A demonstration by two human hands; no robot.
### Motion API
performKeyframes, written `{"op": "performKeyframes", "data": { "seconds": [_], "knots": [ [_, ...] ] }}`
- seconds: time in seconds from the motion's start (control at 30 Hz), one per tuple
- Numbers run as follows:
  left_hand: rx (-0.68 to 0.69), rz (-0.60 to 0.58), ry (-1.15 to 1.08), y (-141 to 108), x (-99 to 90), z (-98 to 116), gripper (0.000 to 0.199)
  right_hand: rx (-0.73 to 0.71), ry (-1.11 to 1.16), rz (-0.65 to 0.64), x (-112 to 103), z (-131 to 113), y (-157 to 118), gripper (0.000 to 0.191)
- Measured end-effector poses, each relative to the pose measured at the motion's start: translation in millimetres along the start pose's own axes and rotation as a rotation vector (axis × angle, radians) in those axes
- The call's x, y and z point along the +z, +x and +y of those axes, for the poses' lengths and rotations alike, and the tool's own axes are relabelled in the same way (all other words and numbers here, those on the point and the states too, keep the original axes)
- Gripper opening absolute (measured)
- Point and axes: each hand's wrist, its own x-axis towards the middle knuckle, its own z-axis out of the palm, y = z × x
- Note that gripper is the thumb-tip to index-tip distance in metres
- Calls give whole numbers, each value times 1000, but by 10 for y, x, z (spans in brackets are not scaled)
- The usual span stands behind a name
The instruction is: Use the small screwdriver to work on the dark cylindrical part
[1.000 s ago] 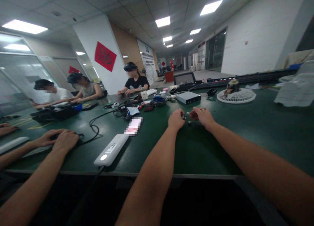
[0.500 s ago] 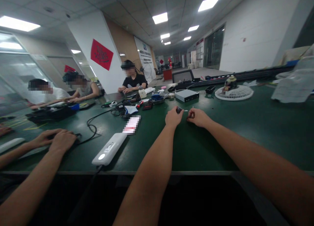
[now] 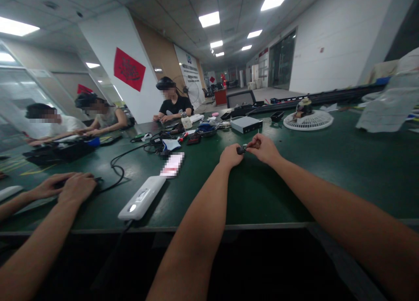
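Closed around a small black part (image 3: 241,150) is my left hand (image 3: 230,156), held just above the green table (image 3: 262,192). My right hand (image 3: 263,148) pinches at the end of that part, its fingertips meeting it from the right. Whatever lies between the right fingertips is too small to name. Behind my hands sits a grey metal box (image 3: 246,124) with a black front. To the right of it lies a white fan grille (image 3: 308,120) with a motor on top.
A white power bank (image 3: 142,198) with a cable and a lit phone (image 3: 173,165) lie left of my arms. Cables and small parts (image 3: 163,144) clutter the table beyond. A co-worker's hands (image 3: 70,188) work at far left; several people sit across. White plastic wrapping (image 3: 384,104) stands right.
My right hand has moved left and up, bringing its fingertips to the black part in my left hand; a gap was between them before. The view has shifted slightly.
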Motion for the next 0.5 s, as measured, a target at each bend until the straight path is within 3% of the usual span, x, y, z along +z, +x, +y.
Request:
{"op": "performKeyframes", "data": {
  "seconds": [0.23, 0.5],
  "knots": [
    [99, -30, -30, -14, -36, 44, 12, -25, 123, -51, 27, 30, 2, 33],
    [156, -48, 11, -40, -82, 120, 20, 31, -63, 14, -6, 19, 12, 32]
  ]
}}
